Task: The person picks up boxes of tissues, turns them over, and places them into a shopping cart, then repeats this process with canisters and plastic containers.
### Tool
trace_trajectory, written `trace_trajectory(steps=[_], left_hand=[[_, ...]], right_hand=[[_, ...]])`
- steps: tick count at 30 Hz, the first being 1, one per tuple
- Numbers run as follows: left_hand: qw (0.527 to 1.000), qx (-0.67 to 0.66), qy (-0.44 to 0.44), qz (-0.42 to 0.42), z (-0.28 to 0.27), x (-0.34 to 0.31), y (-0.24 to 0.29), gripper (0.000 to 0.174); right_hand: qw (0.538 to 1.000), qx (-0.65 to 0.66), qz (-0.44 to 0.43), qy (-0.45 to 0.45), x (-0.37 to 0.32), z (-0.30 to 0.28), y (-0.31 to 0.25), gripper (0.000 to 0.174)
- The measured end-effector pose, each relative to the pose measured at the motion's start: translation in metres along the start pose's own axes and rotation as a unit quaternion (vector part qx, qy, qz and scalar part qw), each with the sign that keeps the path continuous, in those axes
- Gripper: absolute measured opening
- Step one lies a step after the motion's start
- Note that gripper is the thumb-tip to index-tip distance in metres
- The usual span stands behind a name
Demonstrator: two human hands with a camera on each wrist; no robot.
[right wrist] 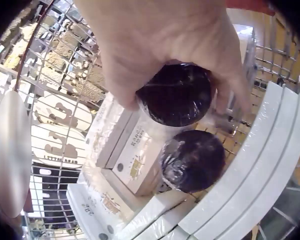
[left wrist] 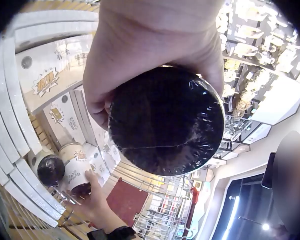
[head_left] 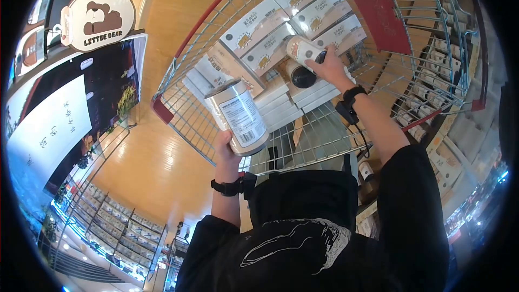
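In the head view my left hand (head_left: pixel 227 146) grips a large silver-white can (head_left: pixel 238 116) with a printed label, held tilted over the cart's near left side. The can's dark wrapped end (left wrist: pixel 165 122) fills the middle of the left wrist view. My right hand (head_left: pixel 331 69) holds a smaller white can (head_left: pixel 303 50) by its dark-lidded end, above the boxes. Just below that can, another dark-lidded can (head_left: pixel 300 74) sits among the boxes, its dark end (right wrist: pixel 192 161) clear in the right wrist view.
Stacked printed boxes (head_left: pixel 257 30) fill much of the wire cart (head_left: pixel 324 148), with white boxes (head_left: pixel 278 109) nearer me. A red panel (head_left: pixel 377 12) marks the cart's far right. A bear-logo sign (head_left: pixel 101 20) and a screen (head_left: pixel 81 113) stand left; goods shelves (head_left: pixel 432 84) line the right.
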State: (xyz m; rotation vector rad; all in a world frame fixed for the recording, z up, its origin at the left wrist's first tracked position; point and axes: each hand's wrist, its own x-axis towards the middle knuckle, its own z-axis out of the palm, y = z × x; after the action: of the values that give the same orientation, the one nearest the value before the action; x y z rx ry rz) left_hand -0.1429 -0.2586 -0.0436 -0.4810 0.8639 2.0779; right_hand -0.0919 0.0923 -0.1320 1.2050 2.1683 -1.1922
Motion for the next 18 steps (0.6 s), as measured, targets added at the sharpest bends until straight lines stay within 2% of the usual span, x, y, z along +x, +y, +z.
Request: trace_trajectory(steps=[2,4,5,6,7,8,9,10,11,13,14,16,17,18], left_hand=[[1.000,-0.007,0.001,-0.006,0.000,0.002,0.001,0.070],[1.000,-0.013,-0.001,-0.012,0.001,0.004,0.002,0.071],[1.000,-0.013,-0.003,-0.015,0.002,0.004,0.003,0.071],[1.000,-0.011,-0.004,-0.018,0.003,0.005,0.003,0.072],[1.000,-0.011,-0.003,-0.019,0.003,0.005,0.003,0.072],[1.000,-0.012,-0.006,-0.014,0.004,0.005,0.003,0.072],[1.000,-0.013,-0.007,-0.009,0.005,0.005,0.004,0.073],[1.000,-0.012,-0.003,-0.009,0.006,0.004,0.004,0.073],[1.000,-0.015,0.003,-0.004,0.012,0.004,0.005,0.072],[1.000,-0.017,0.008,0.000,0.013,0.006,0.007,0.072],[1.000,-0.022,0.007,0.000,0.011,0.005,0.006,0.071],[1.000,-0.030,0.008,0.000,0.002,0.002,0.004,0.071],[1.000,-0.019,0.001,-0.003,0.000,0.002,0.006,0.071],[1.000,-0.008,-0.006,-0.007,-0.002,0.002,0.006,0.071]], right_hand=[[0.999,0.000,-0.010,0.030,0.006,0.025,0.021,0.087],[0.976,0.193,0.019,0.102,0.019,0.053,0.050,0.087],[0.976,0.193,0.020,0.103,0.011,0.042,0.038,0.087],[0.945,0.294,0.138,0.028,-0.007,0.023,0.013,0.086],[0.886,0.386,0.252,-0.049,-0.017,0.012,-0.002,0.086],[0.886,0.386,0.252,-0.049,-0.014,0.011,0.001,0.086],[0.957,0.212,0.196,-0.005,-0.009,0.009,0.006,0.084],[0.990,0.030,0.133,0.039,-0.007,0.010,0.010,0.082],[0.990,0.031,0.134,0.036,-0.012,0.009,0.003,0.082],[0.988,-0.133,0.001,0.082,-0.031,-0.007,-0.021,0.077],[0.988,-0.134,0.002,0.082,-0.037,-0.013,-0.029,0.077],[0.967,-0.216,-0.106,0.082,-0.045,-0.022,-0.040,0.073],[0.967,-0.218,-0.105,0.082,-0.049,-0.026,-0.041,0.073],[0.954,-0.246,-0.148,0.088,-0.051,-0.029,-0.043,0.072]])
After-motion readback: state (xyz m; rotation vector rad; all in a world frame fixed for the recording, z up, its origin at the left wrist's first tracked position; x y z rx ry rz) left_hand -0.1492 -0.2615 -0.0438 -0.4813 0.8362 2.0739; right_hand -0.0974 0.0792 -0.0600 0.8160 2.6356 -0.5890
